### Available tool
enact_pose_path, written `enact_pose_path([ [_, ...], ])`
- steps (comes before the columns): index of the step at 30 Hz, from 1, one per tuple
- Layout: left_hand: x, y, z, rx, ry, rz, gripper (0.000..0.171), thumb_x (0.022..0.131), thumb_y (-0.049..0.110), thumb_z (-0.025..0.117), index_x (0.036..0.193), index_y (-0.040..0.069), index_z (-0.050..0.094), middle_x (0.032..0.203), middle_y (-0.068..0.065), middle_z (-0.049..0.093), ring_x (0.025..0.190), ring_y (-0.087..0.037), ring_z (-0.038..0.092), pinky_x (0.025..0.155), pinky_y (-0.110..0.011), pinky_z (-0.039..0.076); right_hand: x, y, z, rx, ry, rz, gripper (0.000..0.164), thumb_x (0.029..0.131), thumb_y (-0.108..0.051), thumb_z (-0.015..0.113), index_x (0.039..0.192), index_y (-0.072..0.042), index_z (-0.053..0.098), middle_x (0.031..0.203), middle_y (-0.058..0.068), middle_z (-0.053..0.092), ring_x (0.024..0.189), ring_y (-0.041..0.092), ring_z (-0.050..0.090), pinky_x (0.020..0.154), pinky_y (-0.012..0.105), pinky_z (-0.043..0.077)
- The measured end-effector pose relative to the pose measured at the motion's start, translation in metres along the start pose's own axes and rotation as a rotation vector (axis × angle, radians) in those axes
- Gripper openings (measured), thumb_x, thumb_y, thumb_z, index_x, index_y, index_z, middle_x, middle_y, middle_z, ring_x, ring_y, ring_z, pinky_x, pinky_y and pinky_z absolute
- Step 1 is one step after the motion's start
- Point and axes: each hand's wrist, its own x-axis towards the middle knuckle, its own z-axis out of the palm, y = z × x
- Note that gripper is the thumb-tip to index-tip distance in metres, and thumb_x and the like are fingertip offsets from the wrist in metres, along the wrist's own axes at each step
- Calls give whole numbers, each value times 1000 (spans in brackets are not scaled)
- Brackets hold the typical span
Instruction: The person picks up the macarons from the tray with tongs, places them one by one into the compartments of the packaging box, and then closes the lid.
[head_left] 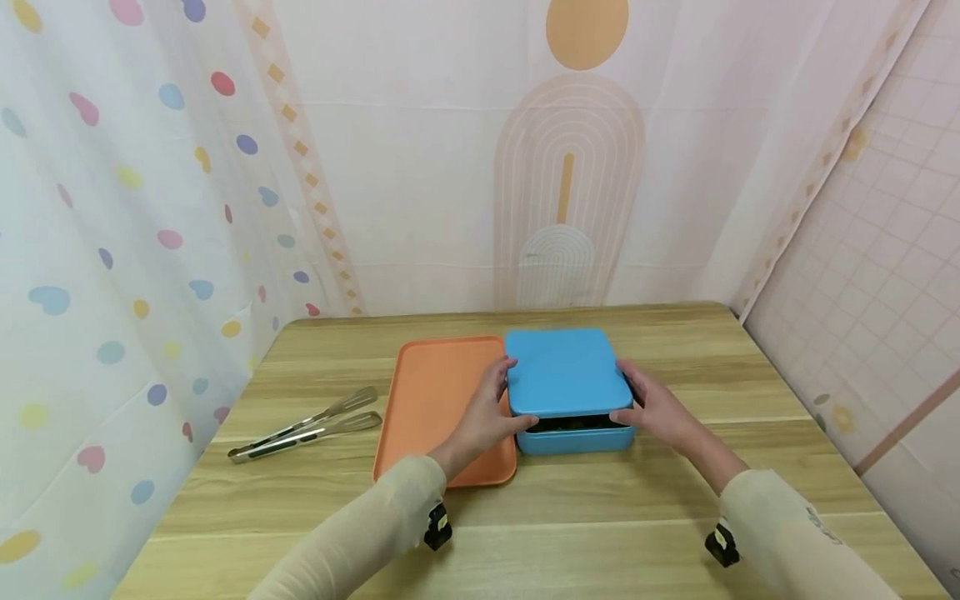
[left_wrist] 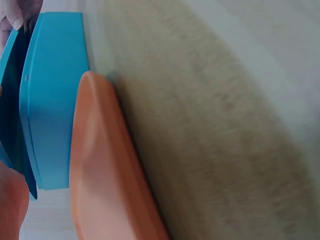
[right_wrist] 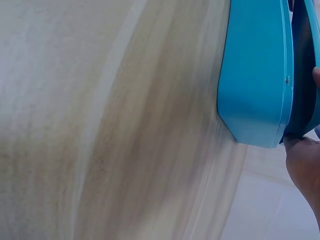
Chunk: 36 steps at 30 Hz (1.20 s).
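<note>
A square blue box (head_left: 576, 441) sits on the table, its matching lid (head_left: 568, 371) tilted so that a dark gap shows along the near side. My left hand (head_left: 486, 414) grips the lid's left side, thumb at the front corner and fingers toward the back. On the opposite side, my right hand (head_left: 662, 410) holds the lid in the same way. Something dark lies inside the box, too shaded to make out. In the left wrist view the raised lid stands apart from the box wall (left_wrist: 55, 100); the right wrist view shows that gap from the other side of the box (right_wrist: 255, 75).
An orange tray (head_left: 431, 400) lies directly left of the box, partly under my left forearm. Farther left rest metal tongs (head_left: 307, 429), with their two heads toward the tray. The wooden table (head_left: 585, 533) ends at a patterned curtain (head_left: 420, 167) behind.
</note>
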Motion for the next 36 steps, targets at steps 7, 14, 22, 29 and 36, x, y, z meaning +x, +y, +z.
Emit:
enact_pose_path([
  [7, -8, -3, 6, 48, -4, 16, 89, 79, 4, 84, 151, 4, 31, 159, -15, 20, 145, -30, 27, 113, -43, 28, -6, 0, 1, -41, -1, 11, 89, 91, -2, 68, 156, 5, 6, 161, 28, 1, 147, 44, 3, 114, 59, 12],
  [14, -11, -4, 9, 91, -32, 21, 87, 80, 5, 83, 151, 4, 32, 160, -17, 17, 145, -31, 27, 112, -43, 28, -10, 6, 3, -102, 22, 37, 88, 91, -2, 68, 156, 4, 9, 161, 27, 6, 147, 44, 7, 114, 58, 14],
  [22, -13, -5, 10, 163, -46, 22, 87, 81, 11, 83, 151, 6, 32, 161, -17, 16, 144, -34, 28, 110, -47, 33, -14, 9, 4, -60, 20, 20, 89, 90, 1, 68, 156, 6, 7, 160, 30, 2, 145, 48, 5, 113, 61, 12],
  [29, -15, -3, 10, 201, -57, 38, 87, 81, 13, 84, 151, 7, 33, 161, -16, 16, 145, -35, 26, 110, -50, 33, -19, 9, 5, -62, 25, 27, 89, 90, 1, 69, 155, 8, 9, 160, 31, 5, 144, 50, 7, 113, 61, 14],
  [36, -15, -5, 7, 244, -86, 1, 90, 83, 20, 83, 154, 9, 29, 162, -13, 16, 146, -31, 24, 111, -50, 31, -18, 11, 4, -101, 13, 35, 90, 91, -4, 70, 155, 8, 9, 159, 32, 6, 143, 52, 10, 111, 62, 17],
])
